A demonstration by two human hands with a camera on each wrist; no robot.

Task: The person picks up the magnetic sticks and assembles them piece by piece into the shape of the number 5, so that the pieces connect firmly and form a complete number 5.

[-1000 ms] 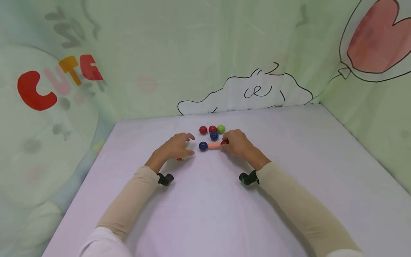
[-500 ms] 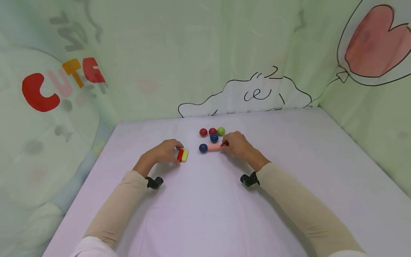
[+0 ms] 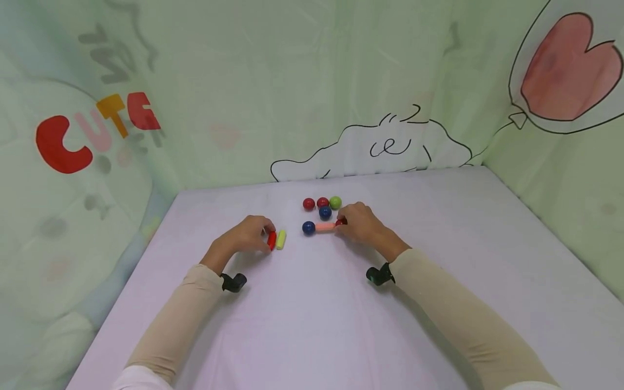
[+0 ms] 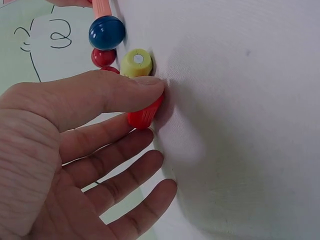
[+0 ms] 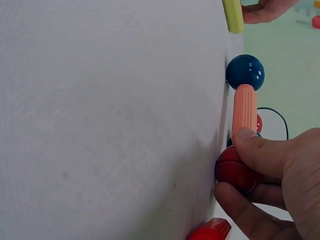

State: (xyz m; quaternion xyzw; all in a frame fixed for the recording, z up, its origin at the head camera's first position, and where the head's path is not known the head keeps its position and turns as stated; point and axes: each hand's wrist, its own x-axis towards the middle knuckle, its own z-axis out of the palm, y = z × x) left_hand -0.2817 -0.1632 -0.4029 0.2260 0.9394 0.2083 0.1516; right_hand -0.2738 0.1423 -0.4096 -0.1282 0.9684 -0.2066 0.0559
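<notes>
My left hand (image 3: 246, 234) pinches a red ridged rod (image 4: 142, 116) between thumb and index finger, the other fingers spread loosely. Just right of it, a yellow rod (image 3: 281, 239) lies on the table, a small gap between the two. With thumb and fingers my right hand (image 3: 361, 223) holds a red ball (image 5: 234, 169). That ball sits at one end of a pink ridged rod (image 5: 245, 110), whose far end meets a dark blue ball (image 3: 309, 228). The right hand partly covers the red ball in the head view.
Behind the pink rod stand two red balls (image 3: 309, 204), a green ball (image 3: 335, 202) and another blue ball (image 3: 325, 212). A red ridged piece (image 5: 210, 231) lies near the right hand. A printed curtain (image 3: 219, 108) borders the lilac-white table (image 3: 312, 325).
My left hand has drawn back leftward from beside the blue ball and taken hold of the red rod, which has parted slightly from the yellow one. The right hand has stayed at the red ball.
</notes>
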